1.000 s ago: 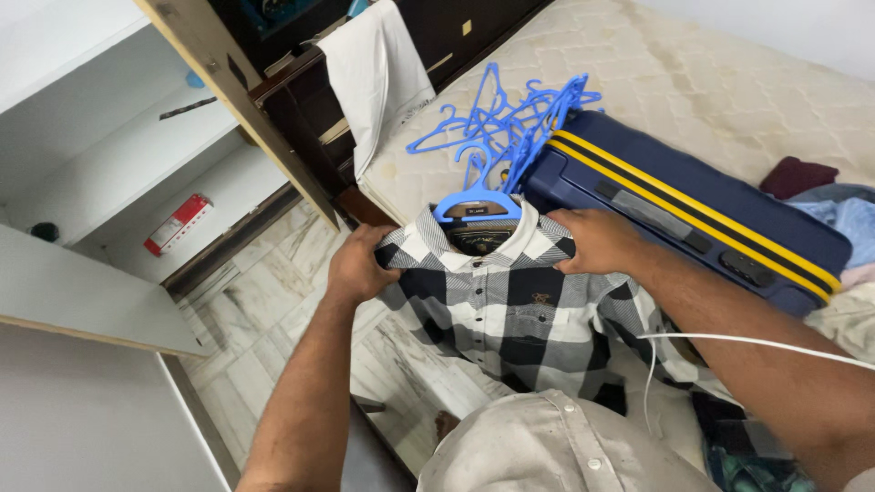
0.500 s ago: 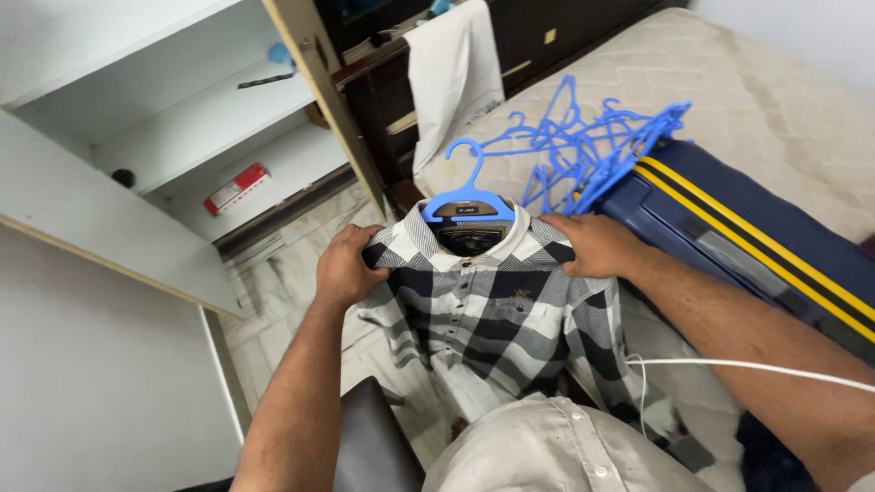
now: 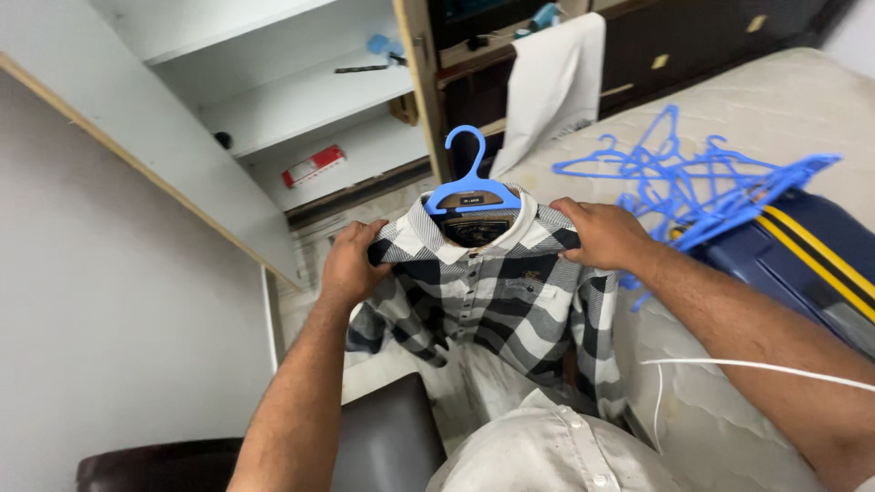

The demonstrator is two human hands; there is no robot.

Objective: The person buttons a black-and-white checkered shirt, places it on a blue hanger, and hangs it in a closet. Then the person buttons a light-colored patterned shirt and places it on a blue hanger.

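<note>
A red-and-white flat box (image 3: 313, 166) lay on the lower wardrobe shelf (image 3: 365, 159); the left hand (image 3: 351, 266) and right hand (image 3: 603, 233) each gripped a shoulder of the checked shirt (image 3: 497, 292), hung on a blue hanger (image 3: 471, 187); loose blue hangers (image 3: 684, 187) lay across the navy suitcase (image 3: 802, 264) on the mattress (image 3: 784, 109).

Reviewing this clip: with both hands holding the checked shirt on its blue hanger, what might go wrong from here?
The left hand and right hand grip only the shoulders of the checked shirt; the blue hanger is untouched and may slip out of the collar. The long hem hangs near the dark seat and could snag. The white cable across the right forearm might catch.
</note>
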